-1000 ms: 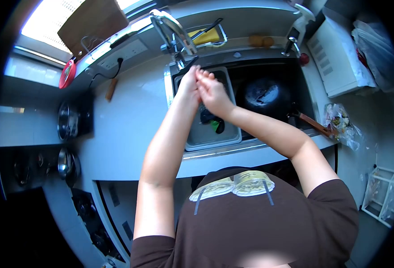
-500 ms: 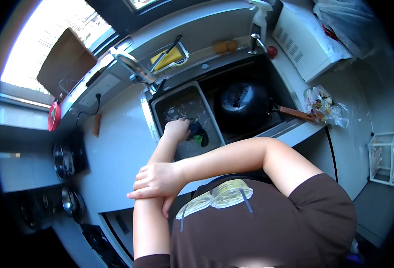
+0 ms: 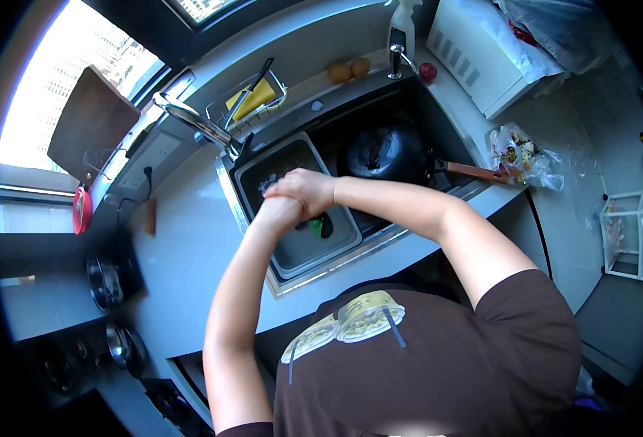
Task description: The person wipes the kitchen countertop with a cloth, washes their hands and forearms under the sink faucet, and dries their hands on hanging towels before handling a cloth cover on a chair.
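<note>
My left hand (image 3: 279,213) is over the left sink basin (image 3: 303,258), its fingers hidden under my right hand. My right hand (image 3: 307,191) is wrapped over the back of my left hand, fingers closed around it. Just beside the hands, in the basin, a dark item with a bright green patch (image 3: 317,227) shows in part; its kind is unclear. Whether my left hand touches it I cannot tell. A chrome faucet (image 3: 197,125) rises at the basin's back left corner.
An overturned black pan (image 3: 383,153) with a wooden handle (image 3: 474,172) lies in the right basin. Behind the sink are a rack with a yellow sponge (image 3: 254,100) and a spray bottle (image 3: 401,29). A plastic bag of scraps (image 3: 522,156) sits on the right counter.
My right hand has slid from my left forearm up to my left hand. The view has shifted slightly. The dark item stays in the basin.
</note>
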Demonstrator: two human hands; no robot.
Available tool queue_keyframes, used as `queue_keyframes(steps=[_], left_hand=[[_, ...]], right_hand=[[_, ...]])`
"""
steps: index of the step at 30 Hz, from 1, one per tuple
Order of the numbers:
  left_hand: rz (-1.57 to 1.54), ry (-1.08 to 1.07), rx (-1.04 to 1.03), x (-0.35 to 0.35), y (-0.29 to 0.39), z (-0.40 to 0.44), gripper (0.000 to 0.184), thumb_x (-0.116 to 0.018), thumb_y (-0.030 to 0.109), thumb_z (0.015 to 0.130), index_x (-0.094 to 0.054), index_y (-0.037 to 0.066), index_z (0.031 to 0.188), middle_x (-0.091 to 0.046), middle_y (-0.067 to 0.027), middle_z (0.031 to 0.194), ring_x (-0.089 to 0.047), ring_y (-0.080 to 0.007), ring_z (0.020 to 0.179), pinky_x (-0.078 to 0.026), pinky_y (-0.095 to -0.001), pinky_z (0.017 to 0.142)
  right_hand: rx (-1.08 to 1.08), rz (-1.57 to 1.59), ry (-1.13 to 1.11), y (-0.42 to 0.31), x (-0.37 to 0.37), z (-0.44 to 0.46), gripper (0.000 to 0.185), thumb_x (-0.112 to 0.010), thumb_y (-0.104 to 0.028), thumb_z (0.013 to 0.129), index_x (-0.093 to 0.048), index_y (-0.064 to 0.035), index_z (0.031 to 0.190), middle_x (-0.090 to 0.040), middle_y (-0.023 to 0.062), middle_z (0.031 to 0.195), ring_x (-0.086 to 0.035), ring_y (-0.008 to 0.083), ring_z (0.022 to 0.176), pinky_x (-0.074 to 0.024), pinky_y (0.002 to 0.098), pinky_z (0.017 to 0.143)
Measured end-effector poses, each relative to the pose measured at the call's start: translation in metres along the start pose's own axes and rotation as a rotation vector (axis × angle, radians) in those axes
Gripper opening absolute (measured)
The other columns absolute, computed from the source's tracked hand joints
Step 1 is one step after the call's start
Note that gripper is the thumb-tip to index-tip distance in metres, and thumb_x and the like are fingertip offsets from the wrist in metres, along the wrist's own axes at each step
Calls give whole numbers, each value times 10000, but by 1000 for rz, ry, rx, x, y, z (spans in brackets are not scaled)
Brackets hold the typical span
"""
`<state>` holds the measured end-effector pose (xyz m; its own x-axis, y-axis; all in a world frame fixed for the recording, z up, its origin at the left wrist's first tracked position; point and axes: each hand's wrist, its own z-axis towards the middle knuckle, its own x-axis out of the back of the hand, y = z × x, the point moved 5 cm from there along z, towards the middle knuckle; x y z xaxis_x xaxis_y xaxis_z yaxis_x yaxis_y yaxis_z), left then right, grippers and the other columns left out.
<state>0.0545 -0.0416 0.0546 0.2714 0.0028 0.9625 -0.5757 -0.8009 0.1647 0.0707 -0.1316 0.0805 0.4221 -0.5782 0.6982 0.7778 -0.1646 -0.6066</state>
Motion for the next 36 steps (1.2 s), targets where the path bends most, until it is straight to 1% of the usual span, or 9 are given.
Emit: queue_keyframes(steps=[3,5,8,15,23,27,29,32,36], left_hand=[[182,-43,-23,52,18,-3,206,-650,55,626,-665,19,828,-666,-145,786,-667,-275,783,-539,-338,724],[125,354,-182,78,23,-7,25,-631,37,611,-646,32,630,-615,-119,574,-644,-275,569,-539,-338,586],[18,443,-110,104,20,-12,56,-613,-24,612,-638,24,627,-632,-150,642,-649,-280,627,-537,-354,625],[-48,471,-17,135,15,-22,89,-637,-60,629,-664,11,675,-638,-166,691,-653,-301,673,-533,-346,619],[121,259,152,140,13,-37,118,-641,2,644,-701,45,737,-671,-129,719,-674,-245,683,-547,-329,639],[107,290,320,138,20,-58,87,-666,69,671,-705,53,747,-677,-132,724,-677,-263,683,-548,-349,644],[126,213,354,153,28,-59,134,-717,83,691,-700,73,824,-665,-95,701,-672,-249,683,-545,-370,666],[-253,299,16,178,78,-50,483,-806,148,625,-619,83,1066,-642,-122,997,-648,-266,887,-534,-381,768],[-391,269,-518,180,163,-21,805,-863,213,550,-479,101,1248,-540,-138,1179,-590,-328,1012,-512,-403,835]], right_hand=[[-140,268,-138,-8,28,19,724,-833,-139,597,-521,-96,1248,-619,131,1153,-602,257,1074,-482,335,935],[-97,336,-129,-12,44,29,661,-819,-129,614,-543,-89,1214,-657,134,1069,-646,263,983,-517,338,872],[-167,76,-76,-24,66,43,508,-770,-91,655,-590,-89,1130,-695,127,930,-687,261,854,-551,336,771],[-110,75,-39,-41,82,63,407,-772,-112,676,-618,-97,1053,-684,134,954,-667,285,892,-534,355,819],[-145,443,-21,-39,56,67,673,-788,-12,615,-527,-105,1228,-627,94,1137,-590,238,1081,-484,398,932],[-217,566,-402,-21,11,70,630,-842,-91,608,-547,-79,1164,-634,133,1054,-622,248,979,-496,376,911],[-421,191,-713,-9,-10,57,503,-790,-143,702,-571,-58,1147,-631,147,1077,-635,243,948,-509,375,852],[25,76,-335,11,-60,55,312,-745,-149,728,-669,-11,997,-672,159,947,-660,255,828,-527,353,703],[35,-24,-491,-27,-83,43,276,-745,-132,724,-667,-7,957,-671,152,915,-659,244,807,-525,341,686]])
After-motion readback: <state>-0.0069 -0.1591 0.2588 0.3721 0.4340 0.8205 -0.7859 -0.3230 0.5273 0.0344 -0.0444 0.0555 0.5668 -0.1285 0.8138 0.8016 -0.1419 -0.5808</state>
